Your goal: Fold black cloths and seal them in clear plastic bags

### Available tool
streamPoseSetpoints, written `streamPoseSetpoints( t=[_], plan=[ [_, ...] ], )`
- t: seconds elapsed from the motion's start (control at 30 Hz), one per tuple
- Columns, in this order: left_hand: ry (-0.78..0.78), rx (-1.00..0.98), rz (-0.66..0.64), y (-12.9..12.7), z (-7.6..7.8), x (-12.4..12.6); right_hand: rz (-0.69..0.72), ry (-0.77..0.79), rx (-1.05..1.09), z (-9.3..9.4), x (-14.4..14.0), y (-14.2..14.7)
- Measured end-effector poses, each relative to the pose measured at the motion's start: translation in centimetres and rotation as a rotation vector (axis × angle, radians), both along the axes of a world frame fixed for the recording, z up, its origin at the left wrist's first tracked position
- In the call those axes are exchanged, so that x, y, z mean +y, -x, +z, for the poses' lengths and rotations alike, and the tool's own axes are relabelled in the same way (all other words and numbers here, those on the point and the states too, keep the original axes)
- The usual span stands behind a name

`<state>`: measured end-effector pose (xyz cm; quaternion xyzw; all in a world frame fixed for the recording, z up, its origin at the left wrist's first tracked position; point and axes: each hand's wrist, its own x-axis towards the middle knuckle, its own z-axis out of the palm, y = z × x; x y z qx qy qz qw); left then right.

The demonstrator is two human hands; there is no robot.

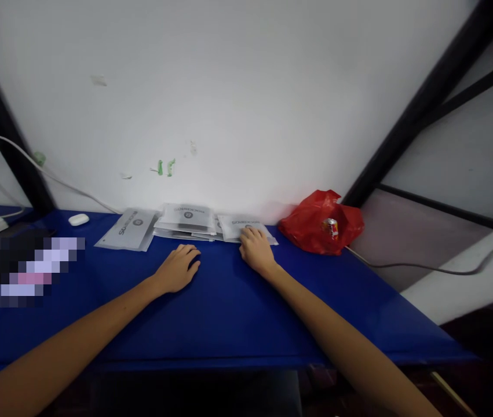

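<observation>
While a flat pouch (pixel 127 231) lies beyond and left of the left hand (pixel 178 269), that hand rests empty, fingers loose, before stacked pouches (pixel 186 218); the right hand (pixel 256 250) touches another pouch (pixel 231 227), its grip unclear, left of a red bag (pixel 309 223).

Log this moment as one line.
left hand: over blue table, nothing visibly held | right hand: on rightmost packet | red bag: right of that packet

Printed pale pouches (pixel 187 217) are laid along the back of the blue worktop (pixel 224 330), flanked by a white case (pixel 78 220) at left and a red plastic bag (pixel 307 226) at right.
</observation>
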<state>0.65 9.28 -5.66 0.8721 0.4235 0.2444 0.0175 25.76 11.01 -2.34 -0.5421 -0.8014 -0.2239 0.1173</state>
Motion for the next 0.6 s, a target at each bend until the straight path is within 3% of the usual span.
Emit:
streamPoseSetpoints(
  t=[0.17,0.37,0.6],
  plan=[
    [-0.159,0.066,-0.029,-0.8,0.9,-1.5,0.068,0.054,0.015,0.2,-4.2,1.1],
    [-0.385,0.206,-0.13,-2.0,1.9,-5.0,0.284,0.098,0.151,0.0,-9.0,3.7],
    [-0.413,0.327,-0.099,0.6,1.8,-8.3,0.408,0.069,0.435,-0.7,-11.8,5.0]
  ],
)
